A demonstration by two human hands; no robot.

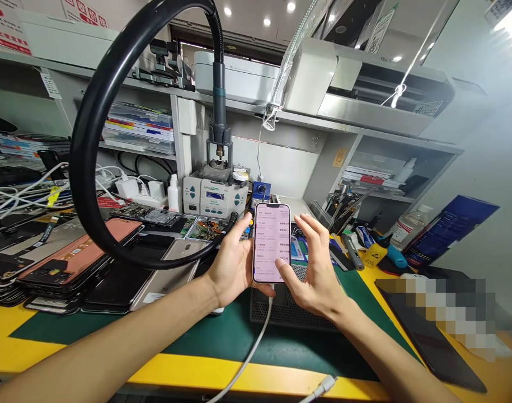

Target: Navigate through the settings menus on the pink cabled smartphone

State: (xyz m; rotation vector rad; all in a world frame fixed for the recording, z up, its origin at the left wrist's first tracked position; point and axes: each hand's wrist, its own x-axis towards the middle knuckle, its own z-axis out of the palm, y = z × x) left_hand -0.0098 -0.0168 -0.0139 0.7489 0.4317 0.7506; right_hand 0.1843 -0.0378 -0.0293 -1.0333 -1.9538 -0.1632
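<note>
Grey shelves (423,143) line the back of the workspace, with a large printer (306,67) on the upper one at the right. Below them runs a yellow bench (167,366) partly covered by a green mat (214,338). Over the middle of the mat, above a dark mesh panel (318,319), a phone (266,240) is held upright, its lit screen filled with lines of text. The left hand (230,263) is curled around the phone's left side and lower end, thumb pointing up and fingers partly hidden behind it. The right hand (314,274) is loosely open at the other side, fingers spread; its thumb lies over the lower right of the screen, though whether it is pressing, I cannot tell. A white cable (259,333) runs from the phone's bottom end down past the bench edge, and a white plug (324,385) lies near that edge to the right. Behind the phone, to the left, stands a hot-air machine (214,196), with a thick black hose (81,151) looping beside it. Phone parts (113,240) lie stacked at the left; a yellow bottle (376,253) stands at the right.
</note>
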